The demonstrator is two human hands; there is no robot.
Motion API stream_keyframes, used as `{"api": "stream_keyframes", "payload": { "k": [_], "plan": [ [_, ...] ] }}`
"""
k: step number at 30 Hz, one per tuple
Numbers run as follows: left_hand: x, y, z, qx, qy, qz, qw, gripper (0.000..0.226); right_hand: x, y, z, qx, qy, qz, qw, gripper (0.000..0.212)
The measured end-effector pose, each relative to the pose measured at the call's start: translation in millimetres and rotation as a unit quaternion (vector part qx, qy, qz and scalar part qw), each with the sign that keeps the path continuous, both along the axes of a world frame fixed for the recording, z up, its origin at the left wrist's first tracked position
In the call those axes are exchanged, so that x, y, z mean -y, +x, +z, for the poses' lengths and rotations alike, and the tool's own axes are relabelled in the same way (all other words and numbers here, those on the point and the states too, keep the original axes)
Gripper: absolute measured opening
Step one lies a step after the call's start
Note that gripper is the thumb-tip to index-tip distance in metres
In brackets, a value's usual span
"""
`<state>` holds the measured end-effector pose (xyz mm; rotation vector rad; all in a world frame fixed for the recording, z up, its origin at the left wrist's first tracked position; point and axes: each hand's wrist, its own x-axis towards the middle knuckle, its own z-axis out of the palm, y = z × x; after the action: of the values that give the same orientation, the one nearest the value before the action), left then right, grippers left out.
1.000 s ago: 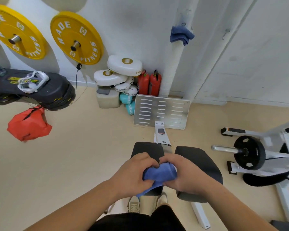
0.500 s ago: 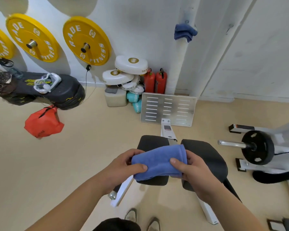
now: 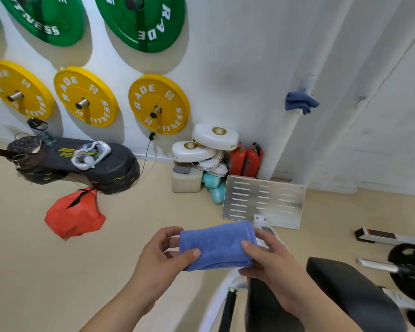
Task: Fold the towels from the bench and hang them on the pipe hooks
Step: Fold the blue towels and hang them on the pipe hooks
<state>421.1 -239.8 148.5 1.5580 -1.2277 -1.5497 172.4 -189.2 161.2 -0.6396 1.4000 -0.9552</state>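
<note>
Folded towel (image 3: 217,245) held level between the left hand (image 3: 161,255) and the right hand (image 3: 271,262).

Each hand pinches one short end, thumb on the near face and fingers curled behind it. The towel is in the air, up and left of the black bench (image 3: 345,291) pads. A second towel (image 3: 301,103) hangs on the white pipe (image 3: 283,144), well apart, up and to the right. Open floor (image 3: 130,271) stretches left to the red bag (image 3: 74,214).

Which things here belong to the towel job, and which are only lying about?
Job: blue towel, held by left hand and right hand; hung towel; white pipe; black bench.
Lying about: yellow plates; green plates; red bag; red extinguishers; slotted metal plate.
</note>
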Motion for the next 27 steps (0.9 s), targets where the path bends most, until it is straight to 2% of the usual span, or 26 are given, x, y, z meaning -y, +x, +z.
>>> {"api": "stream_keyframes", "payload": {
  "k": [5, 10, 14, 19, 27],
  "plan": [
    [93, 69, 8, 0.002, -0.044, -0.035, 0.998, 0.041, 76, 80, 6, -0.106, -0.07, -0.037, 0.991, 0.061],
    [167, 89, 39, 0.01, -0.077, -0.092, 0.993, 0.038, 124, 115, 37, -0.235, -0.079, -0.077, 0.966, 0.054],
    [216, 61, 60, 0.014, -0.114, -0.159, 0.981, 0.038, 155, 99, 56, -0.307, -0.07, -0.114, 0.942, 0.051],
    [282, -11, 69, 0.033, -0.154, -0.216, 0.963, 0.039, 201, 41, 63, -0.337, -0.051, -0.19, 0.921, 0.049],
    [406, -119, 93, 0.041, -0.202, -0.263, 0.942, 0.046, 303, -65, 91, -0.26, -0.085, -0.231, 0.934, 0.047]
  ]
}}
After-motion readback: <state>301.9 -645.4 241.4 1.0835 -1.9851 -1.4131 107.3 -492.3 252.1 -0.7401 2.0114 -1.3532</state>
